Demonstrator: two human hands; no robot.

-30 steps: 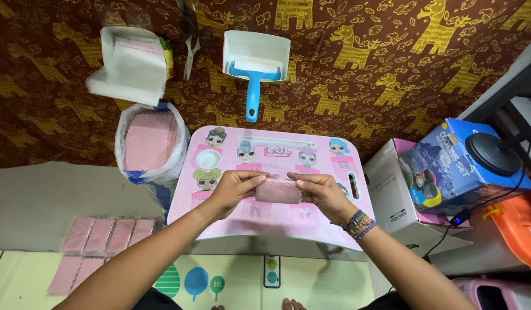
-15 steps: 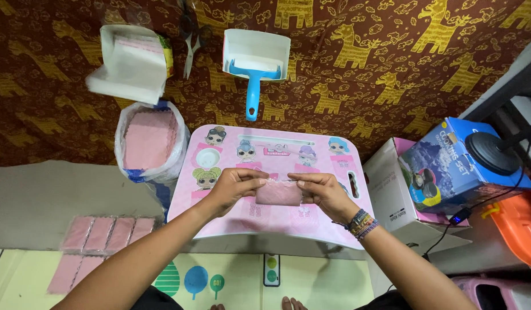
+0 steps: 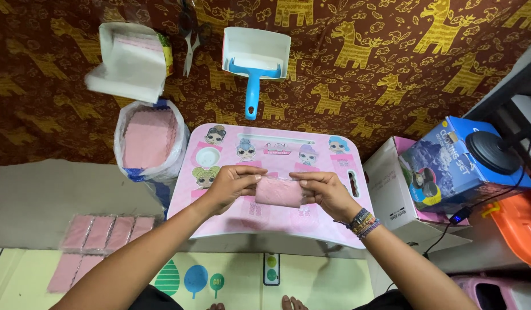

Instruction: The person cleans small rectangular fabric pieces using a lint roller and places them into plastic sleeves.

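My left hand (image 3: 231, 185) and my right hand (image 3: 326, 192) grip the two ends of a small pink packet (image 3: 278, 192) wrapped in clear plastic. The packet is just above a small pink lap table (image 3: 219, 221) printed with cartoon dolls. Beaded bracelets circle my right wrist. A white plastic bag (image 3: 150, 143) full of pink cloth squares stands at the table's left edge. Several flat pink packets (image 3: 107, 232) lie in rows on the grey mat at lower left.
A white dustpan with a blue-handled brush (image 3: 254, 63) lies on the giraffe-patterned brown cloth behind the table. An open white bag (image 3: 130, 60) sits far left. Cardboard boxes (image 3: 449, 166), a black lamp base (image 3: 495, 152) and an orange container (image 3: 518, 224) crowd the right.
Both hands stay on the packet over the table; the fingers have shifted slightly along its ends. Nothing else has moved.
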